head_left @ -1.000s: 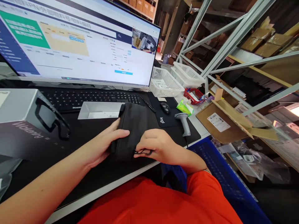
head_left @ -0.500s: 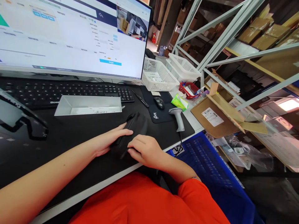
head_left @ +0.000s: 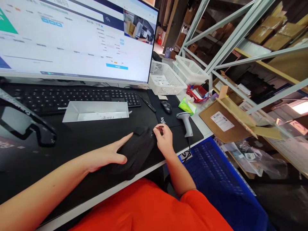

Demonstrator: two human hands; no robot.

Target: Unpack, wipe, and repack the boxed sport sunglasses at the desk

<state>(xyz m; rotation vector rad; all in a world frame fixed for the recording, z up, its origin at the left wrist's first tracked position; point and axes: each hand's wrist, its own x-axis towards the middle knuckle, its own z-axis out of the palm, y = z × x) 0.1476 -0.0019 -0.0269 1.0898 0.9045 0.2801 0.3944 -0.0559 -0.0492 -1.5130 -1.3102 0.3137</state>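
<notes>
The black pouch (head_left: 137, 155) lies at the front edge of the dark-topped surface (head_left: 79, 141), the left hand (head_left: 108, 157) holding its left side in a broad grip, thumb and forefinger spread apart. At the pouch's far right corner, the right hand (head_left: 165, 139) has a narrow grip, fingertips pinched on a thin dark strip (head_left: 159, 127). Toward the surface's back edge sits an open pale box (head_left: 96, 112); a grey scanner (head_left: 185, 123) rests near its right edge.
</notes>
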